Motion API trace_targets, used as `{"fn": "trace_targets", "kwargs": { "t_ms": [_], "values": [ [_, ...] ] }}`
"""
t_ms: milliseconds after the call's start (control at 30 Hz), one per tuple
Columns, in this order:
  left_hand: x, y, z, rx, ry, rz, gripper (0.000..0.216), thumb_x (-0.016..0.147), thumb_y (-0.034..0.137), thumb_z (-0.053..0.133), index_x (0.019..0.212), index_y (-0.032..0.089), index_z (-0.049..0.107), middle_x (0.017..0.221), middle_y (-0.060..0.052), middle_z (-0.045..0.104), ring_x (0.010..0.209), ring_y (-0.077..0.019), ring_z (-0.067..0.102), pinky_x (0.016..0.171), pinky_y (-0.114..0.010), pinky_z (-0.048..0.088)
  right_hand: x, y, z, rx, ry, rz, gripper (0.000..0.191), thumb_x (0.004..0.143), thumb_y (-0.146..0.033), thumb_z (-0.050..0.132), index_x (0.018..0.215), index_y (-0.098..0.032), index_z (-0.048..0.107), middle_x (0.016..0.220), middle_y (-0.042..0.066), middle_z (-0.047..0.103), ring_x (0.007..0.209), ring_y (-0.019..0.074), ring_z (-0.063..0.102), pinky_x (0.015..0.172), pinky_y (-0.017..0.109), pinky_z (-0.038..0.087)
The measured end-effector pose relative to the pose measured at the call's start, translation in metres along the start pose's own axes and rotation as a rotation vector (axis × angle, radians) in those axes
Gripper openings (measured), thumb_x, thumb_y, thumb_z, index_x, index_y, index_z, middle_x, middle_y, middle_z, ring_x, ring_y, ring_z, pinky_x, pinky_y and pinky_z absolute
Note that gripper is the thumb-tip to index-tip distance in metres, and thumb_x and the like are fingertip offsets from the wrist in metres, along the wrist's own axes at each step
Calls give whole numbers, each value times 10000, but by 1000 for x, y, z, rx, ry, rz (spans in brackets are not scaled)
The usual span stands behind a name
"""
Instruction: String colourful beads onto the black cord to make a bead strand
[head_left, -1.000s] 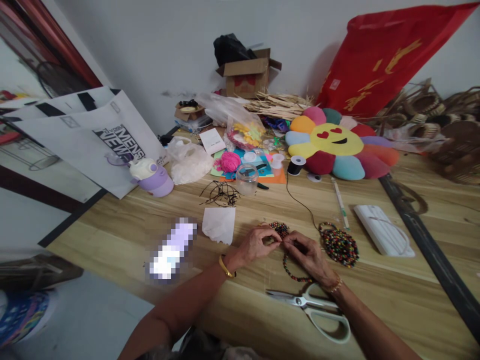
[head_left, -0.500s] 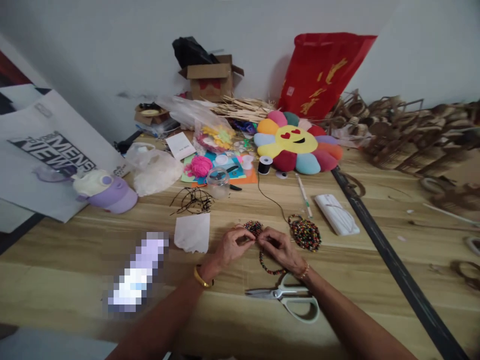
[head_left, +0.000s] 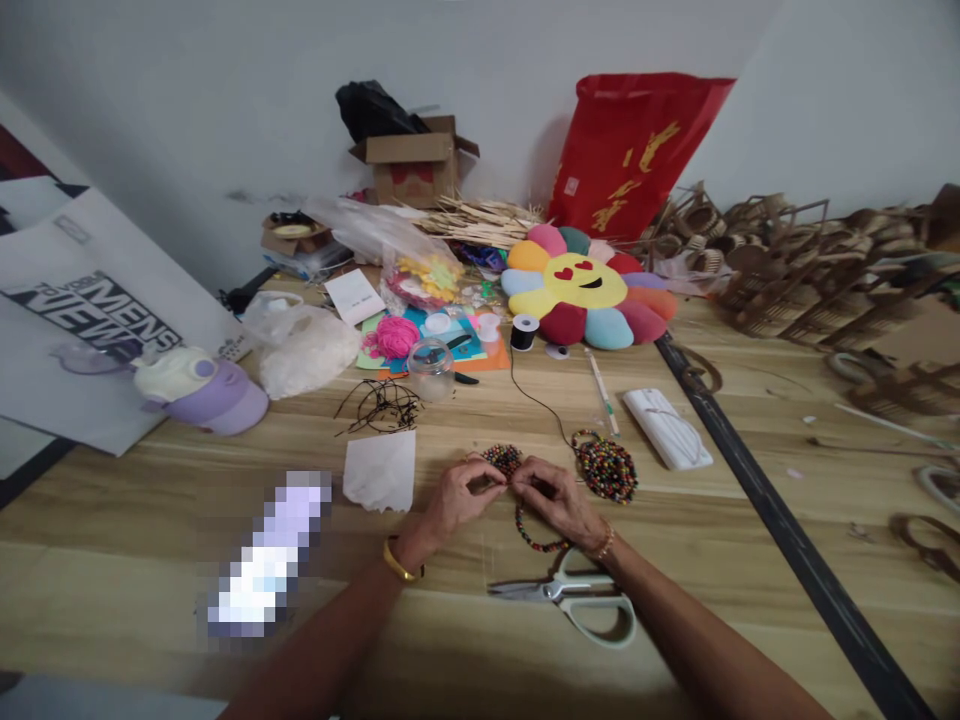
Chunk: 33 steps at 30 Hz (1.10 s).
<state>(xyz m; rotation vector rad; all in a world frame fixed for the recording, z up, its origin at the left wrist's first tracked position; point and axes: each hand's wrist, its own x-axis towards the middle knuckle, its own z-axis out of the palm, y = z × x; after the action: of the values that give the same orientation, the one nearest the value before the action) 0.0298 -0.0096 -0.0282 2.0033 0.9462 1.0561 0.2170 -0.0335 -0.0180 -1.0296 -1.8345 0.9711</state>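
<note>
My left hand (head_left: 461,495) and my right hand (head_left: 553,495) meet fingertip to fingertip over the table, both closed in a pinch on a string of small multicoloured beads (head_left: 541,544). The exact bit between the fingertips is too small to make out. A coiled part of the beads (head_left: 502,459) lies just beyond the fingertips, and one length curves out below my right hand. To the right of that hand rests a larger coil of beads (head_left: 609,472). Scissors with pale green handles (head_left: 559,590) lie slightly open, close below my right wrist.
A black thread spool (head_left: 524,332) trails its thread toward the larger coil. White paper (head_left: 380,470), black cord pieces (head_left: 381,406) and a clear jar (head_left: 431,370) lie left of centre. Farther back are a flower cushion (head_left: 585,285), a white pouch (head_left: 667,428) and a pen (head_left: 602,392).
The whole view has shifted slightly, so things sit a little farther left. Both hands keep the same pinch at the beads, with no clear movement over the table.
</note>
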Motion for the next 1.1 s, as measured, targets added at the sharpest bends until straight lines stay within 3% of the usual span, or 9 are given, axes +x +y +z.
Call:
{"fn": "trace_targets", "kwargs": {
  "t_ms": [267,433,733,1100],
  "values": [
    [-1,0,1,-8,-5,-11,34,741,134,678,723,160,689,703,-48,710,695,-171,640,682,-267,500,0,2,1,9,-5,10,232,899,-341,526,785,-163,622,762,54,623,721,167,570,675,274,446],
    [-2,-2,2,-27,-8,-38,29,727,140,693,743,164,691,730,-51,713,711,-175,654,685,-264,508,-2,5,2,68,-13,95,238,868,-394,571,836,-162,615,728,31,602,661,147,546,596,244,430],
    [-1,2,0,-24,-3,-67,19,729,160,700,722,163,682,712,-37,707,694,-165,641,688,-258,502,-3,8,3,96,-15,122,295,848,-442,587,758,-161,584,665,5,553,612,126,492,556,224,399],
    [-1,-4,0,-36,0,8,115,777,229,676,683,165,689,666,-50,705,656,-166,620,661,-281,495,-3,5,3,152,-8,156,282,833,-435,612,797,-161,557,658,-7,537,554,99,452,491,208,375]
  ]
}}
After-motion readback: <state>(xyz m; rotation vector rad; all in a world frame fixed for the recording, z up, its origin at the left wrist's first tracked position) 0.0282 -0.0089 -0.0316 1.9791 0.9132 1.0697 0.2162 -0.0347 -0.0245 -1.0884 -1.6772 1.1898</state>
